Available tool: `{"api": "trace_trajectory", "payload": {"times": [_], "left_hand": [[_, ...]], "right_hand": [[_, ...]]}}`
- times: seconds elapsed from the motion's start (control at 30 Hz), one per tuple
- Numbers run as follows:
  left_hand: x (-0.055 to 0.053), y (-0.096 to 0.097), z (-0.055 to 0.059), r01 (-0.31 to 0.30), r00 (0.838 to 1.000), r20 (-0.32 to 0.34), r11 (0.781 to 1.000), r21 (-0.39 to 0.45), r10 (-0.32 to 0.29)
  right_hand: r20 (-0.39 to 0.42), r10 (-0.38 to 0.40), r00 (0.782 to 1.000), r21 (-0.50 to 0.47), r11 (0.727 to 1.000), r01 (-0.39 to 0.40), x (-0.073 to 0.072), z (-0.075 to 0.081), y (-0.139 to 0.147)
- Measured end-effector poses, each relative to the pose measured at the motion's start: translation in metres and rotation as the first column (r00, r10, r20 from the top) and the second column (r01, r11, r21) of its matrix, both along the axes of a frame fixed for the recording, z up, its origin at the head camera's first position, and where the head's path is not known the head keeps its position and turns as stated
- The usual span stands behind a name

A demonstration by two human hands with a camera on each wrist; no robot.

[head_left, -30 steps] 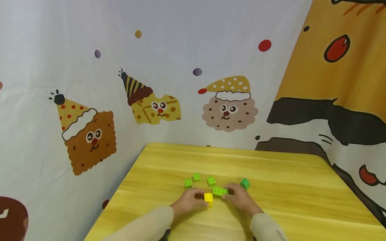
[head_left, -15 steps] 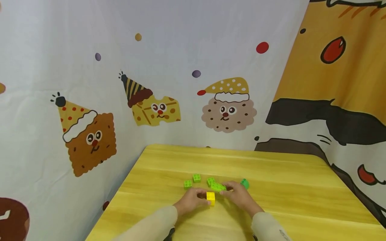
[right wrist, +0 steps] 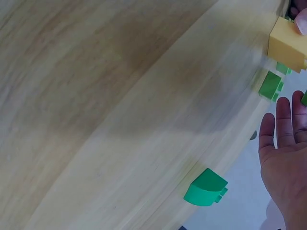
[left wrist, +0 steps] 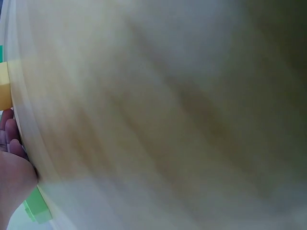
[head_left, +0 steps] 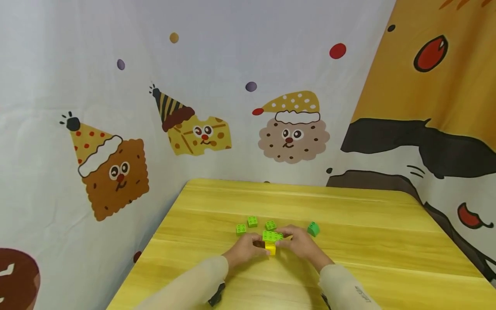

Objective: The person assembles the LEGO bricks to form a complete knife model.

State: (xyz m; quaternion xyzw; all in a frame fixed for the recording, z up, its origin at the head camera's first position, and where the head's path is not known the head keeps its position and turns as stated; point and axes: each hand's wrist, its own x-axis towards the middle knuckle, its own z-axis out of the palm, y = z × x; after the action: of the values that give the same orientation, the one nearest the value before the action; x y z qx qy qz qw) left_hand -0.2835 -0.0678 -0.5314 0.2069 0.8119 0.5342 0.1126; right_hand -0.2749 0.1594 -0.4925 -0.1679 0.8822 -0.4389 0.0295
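Observation:
In the head view, my left hand [head_left: 245, 249] pinches a yellow block [head_left: 270, 249] between thumb and fingers. My right hand [head_left: 300, 243] holds a long light green brick [head_left: 271, 236] by its right end. That brick, studs up, overlaps the top of the yellow block in this view. Close up in the right wrist view, the yellow block [right wrist: 287, 45] shows a smooth side under the left thumb [right wrist: 301, 23]. Only a corner of the long brick [right wrist: 304, 99] appears there, at the right hand's [right wrist: 290, 153] fingertips. The left wrist view catches part of the left hand [left wrist: 14, 167].
Behind the hands lie three small square light green bricks, at the left [head_left: 241, 229], the middle [head_left: 252, 221] and the right [head_left: 270, 225]. A dark green curved brick [head_left: 313, 229] sits beyond the right hand. The wooden table [head_left: 360, 241] meets a printed cloth [head_left: 217, 77] at the back.
The right hand has brought the long green brick leftward, from beside the yellow block to over its top. The left hand keeps its pinch on the yellow block, with only slight movement.

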Motion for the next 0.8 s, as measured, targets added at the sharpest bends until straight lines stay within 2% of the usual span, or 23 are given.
{"api": "trace_trajectory", "payload": {"times": [0.2, 0.5, 0.8], "left_hand": [[-0.001, -0.0002, 0.0023, -0.017, 1.0, 0.019, 1.0, -0.016, 0.018], [-0.0012, 0.0012, 0.0027, -0.018, 0.998, 0.053, 1.0, -0.003, 0.018], [-0.0036, 0.0006, -0.0006, -0.025, 0.998, 0.05, 1.0, -0.012, 0.026]], "right_hand": [[0.005, 0.052, 0.999, 0.013, 0.999, -0.052, -0.0022, -0.0023, -0.0037], [0.056, 0.051, 0.997, 0.0, 0.999, -0.051, -0.0009, -0.0025, -0.0051], [0.043, 0.102, 0.994, 0.021, 0.994, -0.103, -0.0058, -0.0028, -0.0059]]}}
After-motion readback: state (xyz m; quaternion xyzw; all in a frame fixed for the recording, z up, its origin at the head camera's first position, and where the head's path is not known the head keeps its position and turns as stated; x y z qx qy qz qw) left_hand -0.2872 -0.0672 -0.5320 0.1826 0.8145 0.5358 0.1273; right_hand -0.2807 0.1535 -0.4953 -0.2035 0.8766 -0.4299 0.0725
